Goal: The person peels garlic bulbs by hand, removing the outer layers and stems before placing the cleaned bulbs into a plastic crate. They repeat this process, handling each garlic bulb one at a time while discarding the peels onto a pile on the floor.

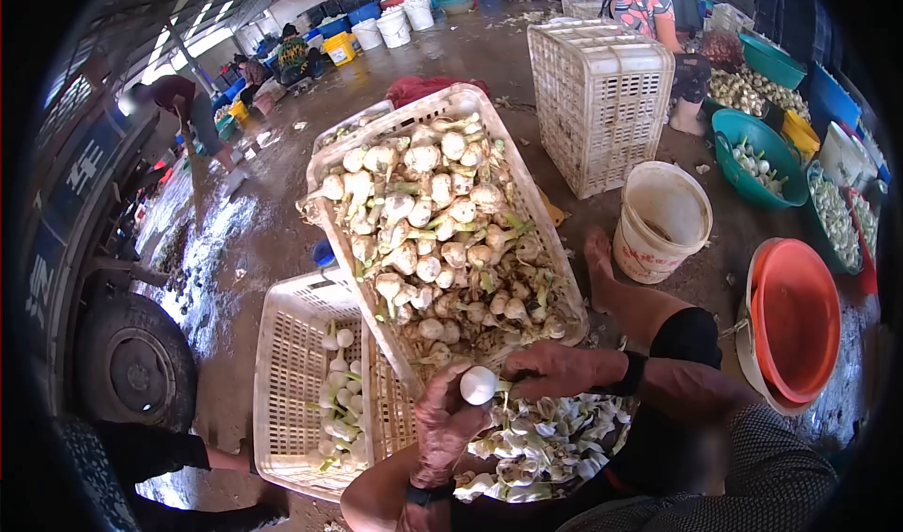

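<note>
A peeled white garlic bulb (478,385) sits in the fingers of my left hand (446,430), which is closed around it. My right hand (553,370) reaches in from the right, its fingers pinched at the short greenish stem beside the bulb. Just beyond both hands, a tilted plastic crate (555,278) is heaped with unpeeled garlic (428,207), roots and stalks still on. Below my hands lies a pile of garlic skins (550,438). On the left, a lower crate (282,381) holds several peeled white bulbs (340,400).
Stacked crates (602,99) stand ahead, near a whitish bucket (661,222). To the right are an orange basin (800,311) and a green tub (752,165) with garlic. A person sweeps (179,104) at left, above a vehicle tyre (136,367). Another person sits at upper right (649,5).
</note>
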{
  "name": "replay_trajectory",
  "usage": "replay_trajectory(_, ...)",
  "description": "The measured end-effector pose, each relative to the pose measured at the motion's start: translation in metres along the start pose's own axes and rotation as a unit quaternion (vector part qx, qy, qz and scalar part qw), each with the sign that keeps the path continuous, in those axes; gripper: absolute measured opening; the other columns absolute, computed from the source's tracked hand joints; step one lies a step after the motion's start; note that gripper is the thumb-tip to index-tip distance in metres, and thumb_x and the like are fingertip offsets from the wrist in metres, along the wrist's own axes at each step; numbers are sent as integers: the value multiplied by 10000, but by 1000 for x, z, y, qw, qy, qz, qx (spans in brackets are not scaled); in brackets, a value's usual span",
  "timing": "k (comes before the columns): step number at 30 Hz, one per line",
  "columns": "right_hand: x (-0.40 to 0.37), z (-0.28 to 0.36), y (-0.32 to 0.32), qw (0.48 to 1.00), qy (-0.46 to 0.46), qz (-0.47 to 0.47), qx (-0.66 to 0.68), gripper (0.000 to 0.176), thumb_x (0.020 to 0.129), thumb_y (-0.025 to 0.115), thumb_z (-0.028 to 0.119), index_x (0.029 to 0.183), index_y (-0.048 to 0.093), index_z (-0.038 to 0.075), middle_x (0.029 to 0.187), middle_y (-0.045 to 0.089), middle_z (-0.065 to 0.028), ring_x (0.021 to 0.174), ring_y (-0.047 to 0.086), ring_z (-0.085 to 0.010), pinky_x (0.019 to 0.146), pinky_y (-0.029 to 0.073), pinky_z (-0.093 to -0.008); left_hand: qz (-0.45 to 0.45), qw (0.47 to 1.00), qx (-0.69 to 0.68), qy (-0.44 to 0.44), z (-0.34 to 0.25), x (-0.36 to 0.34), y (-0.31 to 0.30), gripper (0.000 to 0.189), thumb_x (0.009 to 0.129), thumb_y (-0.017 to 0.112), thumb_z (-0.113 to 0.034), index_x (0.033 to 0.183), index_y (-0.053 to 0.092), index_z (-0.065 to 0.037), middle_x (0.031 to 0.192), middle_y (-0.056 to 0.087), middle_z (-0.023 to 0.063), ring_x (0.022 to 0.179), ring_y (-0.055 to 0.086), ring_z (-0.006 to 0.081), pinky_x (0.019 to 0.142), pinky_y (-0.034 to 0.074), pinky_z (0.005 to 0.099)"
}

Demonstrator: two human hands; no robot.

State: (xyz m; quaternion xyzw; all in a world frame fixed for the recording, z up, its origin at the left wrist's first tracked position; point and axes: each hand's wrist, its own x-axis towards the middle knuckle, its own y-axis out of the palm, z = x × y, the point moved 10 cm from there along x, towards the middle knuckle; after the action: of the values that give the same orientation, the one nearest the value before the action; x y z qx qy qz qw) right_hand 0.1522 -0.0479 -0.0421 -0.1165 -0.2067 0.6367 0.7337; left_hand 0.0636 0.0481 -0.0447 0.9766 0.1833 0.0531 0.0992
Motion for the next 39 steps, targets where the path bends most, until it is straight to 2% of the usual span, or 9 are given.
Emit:
replay_trajectory(4, 2, 10, 2, 997, -68, -34, -10, 266, 863, 672, 224, 1007, 564, 28, 811, 617, -139, 735, 616, -301, 652, 483, -379, 4, 999, -24, -27, -13, -1, 4, 564, 742, 718, 88, 1249, 530, -71, 1082, 632, 73, 973, 613, 153, 808, 528, 301)
replay_trajectory(11, 3, 18, 7, 1000, -1, -22, 3, 238, 879, 666, 222, 977, 565, 31, 799, 623, -128, 716, 625, -261, 637, 488, -360, -14, 998, -22, -52, -4, -3, -6, 548, 722, 790, 9, 1218, 565, -49, 1026, 650, 59, 926, 628, 149, 786, 535, 292)
replay_trajectory(14, 2, 12, -5, 999, 21, -28, 14, 219, 897, 644, 230, 974, 569, 40, 774, 620, -124, 688, 624, -248, 615, 487, -354, -131, 979, -155, 11, -27, 0, -47, 538, 810, 742, -383, 1199, 539, -72, 948, 659, 76, 810, 659, 187, 656, 563, 304)
replay_trajectory(17, -5, -6, -30, 996, 1, -90, -27, 224, 916, 613, 252, 955, 587, 33, 749, 611, -133, 668, 620, -250, 603, 487, -356, -210, 910, -311, 174, -70, -3, -109, 640, 864, 586, -588, 1178, 555, -31, 974, 662, 83, 818, 650, 168, 733, 570, 299)
replay_trajectory(19, -13, -21, -57, 981, 90, -148, -82, 248, 893, 624, 265, 902, 604, 18, 746, 610, -154, 687, 628, -281, 610, 491, -377, -214, 898, -346, 166, -67, -10, -124, 687, 878, 553, -604, 1195, 549, 6, 971, 664, 87, 792, 638, 161, 705, 557, 285)
replay_trajectory(22, -21, -44, -74, 963, 99, -205, -143, 248, 845, 634, 252, 843, 606, 6, 770, 624, -173, 718, 636, -327, 621, 492, -427, -203, 898, -372, 120, -59, -7, -97, 721, 877, 492, -662, 1203, 543, -21, 937, 664, 118, 712, 633, 189, 617, 541, 325)
replay_trajectory(25, -27, -71, -72, 926, 179, -160, -291, 199, 785, 627, 205, 822, 607, 10, 780, 631, -187, 753, 638, -360, 655, 496, -469, -182, 932, -302, 78, -47, -3, -81, 709, 886, 489, -649, 1208, 533, -19, 939, 657, 133, 712, 635, 208, 615, 543, 337)
replay_trajectory(31, -35, -114, -51, 868, 170, -162, -437, 84, 735, 594, 122, 767, 582, 45, 701, 578, -164, 678, 596, -347, 610, 469, -486, -147, 957, -240, 66, -38, -1, -69, 643, 901, 503, -606, 1204, 529, -39, 977, 642, 122, 750, 618, 213, 649, 547, 348)
replay_trajectory(39, -25, -106, -34, 807, 157, -173, -542, 113, 755, 607, 130, 831, 576, 52, 780, 592, -162, 725, 620, -313, 634, 479, -481, -105, 975, -194, 8, -19, 1, -49, 594, 917, 517, -553, 1209, 507, -35, 972, 636, 134, 770, 623, 220, 660, 543, 348)
